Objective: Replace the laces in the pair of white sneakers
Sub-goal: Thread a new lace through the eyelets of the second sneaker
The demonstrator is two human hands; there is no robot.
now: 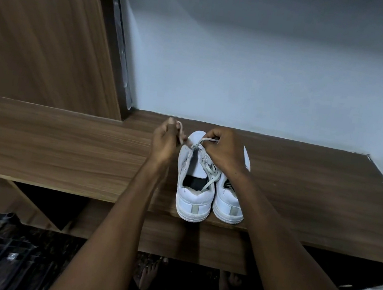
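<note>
You're working on a broad wooden shelf (64,142) set into a corner, a pale wall (244,66) close behind and a wood panel (42,28) rising at its left, so there's open board on both sides but little room beyond the toes. The pair of white sneakers (208,191) stands side by side, touching, heels right at the front edge nearest you; judge that edge a risk, since a hard tug toward you could slide a light shoe off. The left sneaker (193,181) shows its tongue largely bare, while the right sneaker (229,198) sits partly under your forearm. Your left hand (165,141) has its fingers curled, pinching one run of the lace (207,139); your right hand (226,149) pinches the other run above the toe. The lace looks soft, flat and limp, so take it near the tip and steady the shoe by its stiff upper.
</note>
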